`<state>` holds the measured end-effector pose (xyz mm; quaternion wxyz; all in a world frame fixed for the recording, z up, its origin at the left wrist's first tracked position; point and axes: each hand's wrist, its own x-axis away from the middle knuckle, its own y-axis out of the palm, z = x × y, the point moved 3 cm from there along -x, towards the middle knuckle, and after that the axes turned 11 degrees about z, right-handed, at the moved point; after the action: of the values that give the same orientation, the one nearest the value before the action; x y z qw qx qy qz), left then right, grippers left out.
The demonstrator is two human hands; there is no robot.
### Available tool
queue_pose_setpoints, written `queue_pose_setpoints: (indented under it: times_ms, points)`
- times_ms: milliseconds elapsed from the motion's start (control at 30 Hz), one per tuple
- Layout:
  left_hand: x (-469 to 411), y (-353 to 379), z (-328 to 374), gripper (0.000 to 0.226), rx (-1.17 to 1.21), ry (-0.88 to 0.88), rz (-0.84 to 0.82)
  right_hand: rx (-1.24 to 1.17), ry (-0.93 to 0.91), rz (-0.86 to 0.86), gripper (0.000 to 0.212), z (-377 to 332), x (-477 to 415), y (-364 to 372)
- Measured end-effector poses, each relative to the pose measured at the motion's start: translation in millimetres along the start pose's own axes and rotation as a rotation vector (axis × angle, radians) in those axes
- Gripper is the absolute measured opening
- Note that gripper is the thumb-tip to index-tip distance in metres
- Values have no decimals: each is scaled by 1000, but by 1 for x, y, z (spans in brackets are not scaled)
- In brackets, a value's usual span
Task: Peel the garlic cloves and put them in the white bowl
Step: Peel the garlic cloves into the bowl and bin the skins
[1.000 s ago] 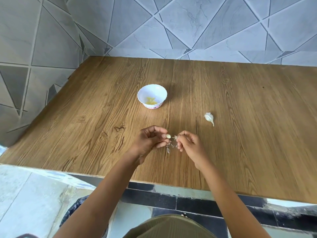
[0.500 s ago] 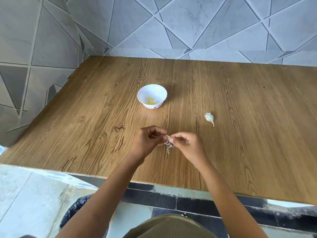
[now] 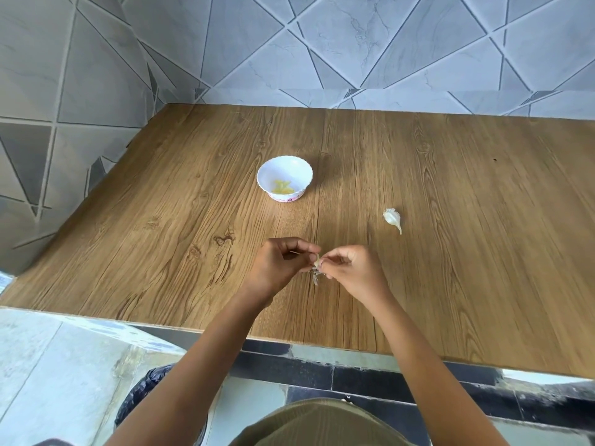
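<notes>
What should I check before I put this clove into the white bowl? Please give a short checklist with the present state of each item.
1. Grip: the left hand and the right hand both pinch the garlic clove: ok.
2. Clove fully peeled: papery skin shows just below it, and the fingers hide most of the clove: cannot tell.
3. White bowl upright on the table: ok.
4. Room in the bowl: only a few peeled cloves lie at the bottom: ok.
5. Way from the hands to the bowl: only bare wood between: ok.
6. Next garlic piece lies on the table, apart from both hands: ok.
</notes>
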<state>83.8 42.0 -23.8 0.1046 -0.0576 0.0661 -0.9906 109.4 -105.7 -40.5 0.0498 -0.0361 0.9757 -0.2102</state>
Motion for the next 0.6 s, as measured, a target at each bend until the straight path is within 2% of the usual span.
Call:
queue_pose_setpoints:
  times_ms: [200, 333, 500, 600]
  points:
    - [1, 1, -2, 14, 45, -55, -19, 4, 3, 10, 5, 2, 0, 1]
    - [1, 1, -9, 17, 260, -253, -64, -102, 116, -20, 19, 2, 0, 1]
    - [2, 3, -9, 14, 451, -405, -91, -155, 216, 17, 20, 8, 0, 2]
    - [1, 2, -9, 13, 485, -436, -62, 5, 76, 133, 27, 15, 0, -1]
